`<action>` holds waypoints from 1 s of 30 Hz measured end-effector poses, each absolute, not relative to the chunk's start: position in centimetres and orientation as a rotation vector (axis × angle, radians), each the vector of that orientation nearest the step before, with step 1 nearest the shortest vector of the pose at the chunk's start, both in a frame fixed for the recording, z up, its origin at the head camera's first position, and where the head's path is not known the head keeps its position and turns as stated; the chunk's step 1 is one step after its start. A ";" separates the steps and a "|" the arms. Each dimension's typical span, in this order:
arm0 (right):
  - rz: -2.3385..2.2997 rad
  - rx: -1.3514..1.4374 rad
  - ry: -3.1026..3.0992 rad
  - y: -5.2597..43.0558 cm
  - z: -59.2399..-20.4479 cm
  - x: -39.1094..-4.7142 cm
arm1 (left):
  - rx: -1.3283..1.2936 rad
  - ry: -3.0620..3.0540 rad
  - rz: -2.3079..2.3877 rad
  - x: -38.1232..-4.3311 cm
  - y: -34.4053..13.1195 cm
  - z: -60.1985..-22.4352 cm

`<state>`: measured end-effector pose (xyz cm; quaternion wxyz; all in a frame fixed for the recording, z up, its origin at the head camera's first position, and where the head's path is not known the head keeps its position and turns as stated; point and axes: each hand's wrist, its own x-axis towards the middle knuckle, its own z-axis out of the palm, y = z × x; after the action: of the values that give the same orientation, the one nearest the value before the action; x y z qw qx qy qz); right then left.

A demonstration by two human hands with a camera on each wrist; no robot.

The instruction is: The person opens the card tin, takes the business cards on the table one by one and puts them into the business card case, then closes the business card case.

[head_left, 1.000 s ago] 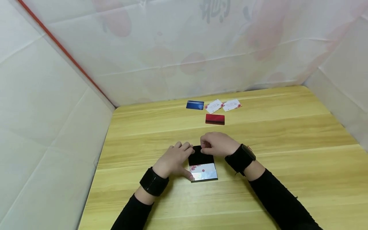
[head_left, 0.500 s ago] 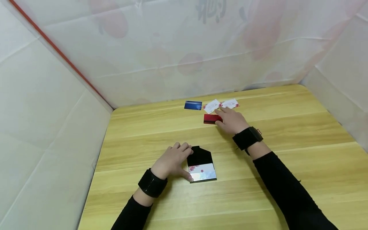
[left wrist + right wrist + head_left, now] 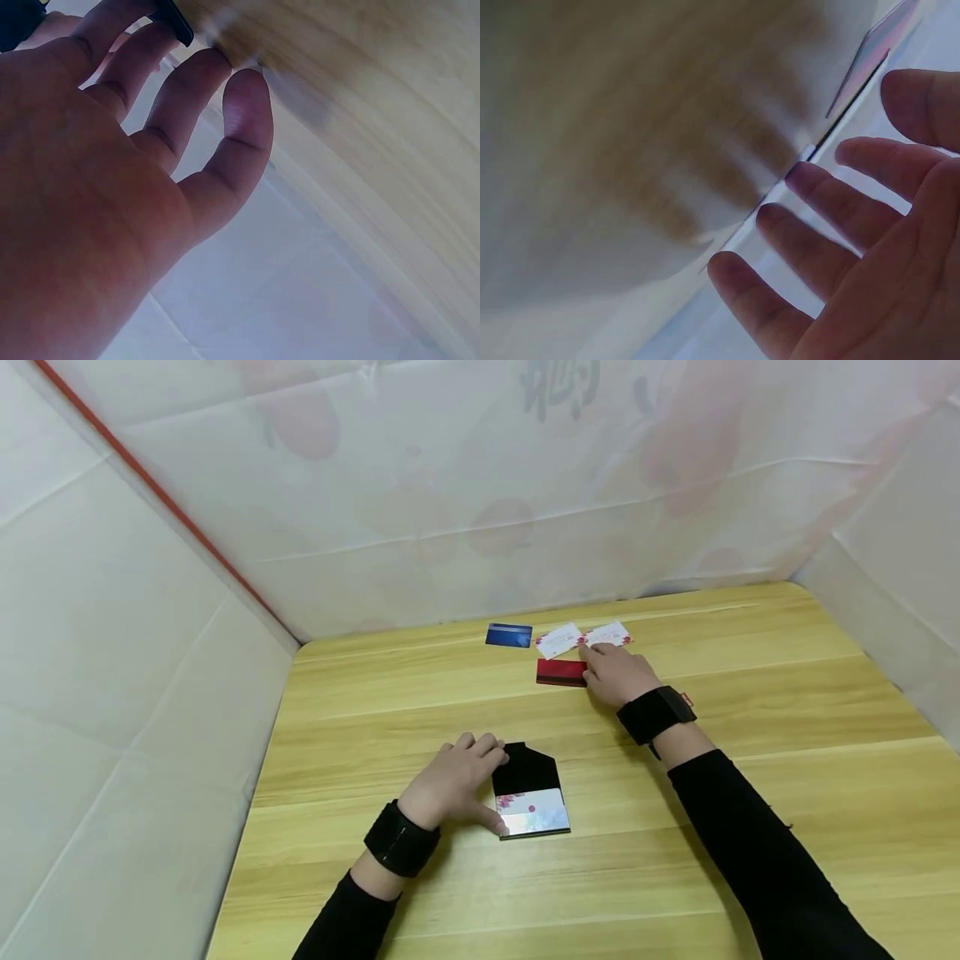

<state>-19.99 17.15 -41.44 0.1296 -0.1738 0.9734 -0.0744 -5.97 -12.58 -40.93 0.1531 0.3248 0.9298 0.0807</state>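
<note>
A black card holder lies with its flap raised on the table, and a white card with pink flowers shows in its lower half. My left hand holds its left side, thumb at the lower corner and bent fingers at the flap. In the left wrist view, the dark edge of the card holder meets my fingertips. My right hand reaches over the table, fingers extended, at the right end of a red card and the near edge of a white floral card. The right wrist view shows its fingers spread.
Another white floral card lies beside the first, and a blue card sits to its left. The wooden table is enclosed by white cloth walls at the back and sides.
My right hand has left the card holder's flap and moved forward to the cards at the back, its fingers straightening. The left hand stays at the card holder.
</note>
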 end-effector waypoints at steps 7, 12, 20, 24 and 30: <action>-0.249 -0.483 2.881 17.0 -41.6 -18.6 | 0.925 2.672 0.221 -6.1 -12.6 -41.0; -0.294 -0.454 2.895 17.0 -41.8 -18.0 | 0.932 2.667 0.229 -6.3 -12.5 -41.1; -0.367 -0.510 2.855 16.4 -41.4 -17.5 | 0.934 2.672 0.234 -6.4 -12.3 -40.9; -0.349 -0.540 2.831 15.3 -40.9 -16.8 | 0.932 2.667 0.224 -6.5 -12.3 -41.0; -0.368 -0.558 2.856 13.2 -41.0 -16.7 | 0.901 2.671 0.224 -6.6 -12.4 -41.0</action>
<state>-16.68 13.16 -40.97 0.1039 -0.1891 0.9685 -0.1246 -6.58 -12.39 -41.04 0.1564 0.3147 0.9329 0.0784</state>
